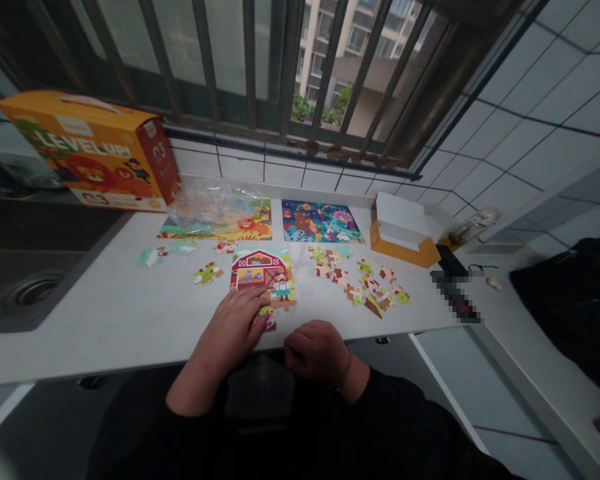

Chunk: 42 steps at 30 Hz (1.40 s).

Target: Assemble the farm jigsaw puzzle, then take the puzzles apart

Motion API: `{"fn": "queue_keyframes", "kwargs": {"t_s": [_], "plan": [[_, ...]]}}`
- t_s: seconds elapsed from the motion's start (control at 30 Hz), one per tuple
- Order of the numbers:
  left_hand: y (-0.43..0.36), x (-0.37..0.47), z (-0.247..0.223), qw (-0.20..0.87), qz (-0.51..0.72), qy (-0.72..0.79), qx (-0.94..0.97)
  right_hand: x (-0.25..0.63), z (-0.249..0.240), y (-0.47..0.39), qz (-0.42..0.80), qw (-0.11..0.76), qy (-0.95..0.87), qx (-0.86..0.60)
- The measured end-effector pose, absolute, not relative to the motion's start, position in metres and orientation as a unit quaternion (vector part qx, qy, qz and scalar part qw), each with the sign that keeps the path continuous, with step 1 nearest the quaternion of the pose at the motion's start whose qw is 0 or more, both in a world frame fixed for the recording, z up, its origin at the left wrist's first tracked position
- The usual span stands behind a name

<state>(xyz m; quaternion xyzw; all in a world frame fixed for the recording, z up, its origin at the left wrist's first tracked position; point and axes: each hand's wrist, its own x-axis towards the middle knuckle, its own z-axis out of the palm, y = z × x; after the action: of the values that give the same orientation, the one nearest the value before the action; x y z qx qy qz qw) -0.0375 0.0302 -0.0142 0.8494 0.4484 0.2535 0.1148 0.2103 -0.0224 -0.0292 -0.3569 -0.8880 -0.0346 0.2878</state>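
Observation:
A partly joined jigsaw puzzle (260,259) with a red barn and a figure in an apron lies on the white counter. My left hand (243,320) rests flat over its lower left part, fingers stretched out and hiding some pieces. Under the thumb side, a few lower pieces peek out. Close to the counter's front edge, my right hand (317,348) is curled into a fist, with no piece showing in it. Loose puzzle pieces (373,288) are spread to the right of the puzzle. More pieces (207,273) lie to its left.
Behind the puzzle are two picture boards, one yellow (255,223) under crumpled clear plastic (205,203) and one dark blue (323,221). An orange carton (100,157) stands at the left by the sink (10,293). An open orange-and-white box (405,237) sits back right.

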Motion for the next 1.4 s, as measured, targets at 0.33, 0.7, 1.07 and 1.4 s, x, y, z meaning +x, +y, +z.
{"fn": "queue_keyframes", "kwargs": {"t_s": [0.33, 0.7, 1.07, 1.4], "plan": [[0.0290, -0.0369, -0.0079, 0.116, 0.253, 0.449, 0.849, 0.2101, -0.0271, -0.0214, -0.028, 0.291, -0.890, -0.350], [0.0292, -0.0357, -0.0054, 0.112, 0.247, 0.450, 0.851, 0.2093, -0.0277, -0.0212, -0.034, 0.294, -0.888, -0.352], [0.0285, -0.0366, -0.0082, 0.111, 0.243, 0.452, 0.851, 0.2099, -0.0275, -0.0222, -0.034, 0.284, -0.892, -0.350], [0.0280, -0.0351, -0.0058, 0.113, 0.240, 0.452, 0.852, 0.2094, -0.0255, -0.0232, -0.037, 0.282, -0.891, -0.353]]}}
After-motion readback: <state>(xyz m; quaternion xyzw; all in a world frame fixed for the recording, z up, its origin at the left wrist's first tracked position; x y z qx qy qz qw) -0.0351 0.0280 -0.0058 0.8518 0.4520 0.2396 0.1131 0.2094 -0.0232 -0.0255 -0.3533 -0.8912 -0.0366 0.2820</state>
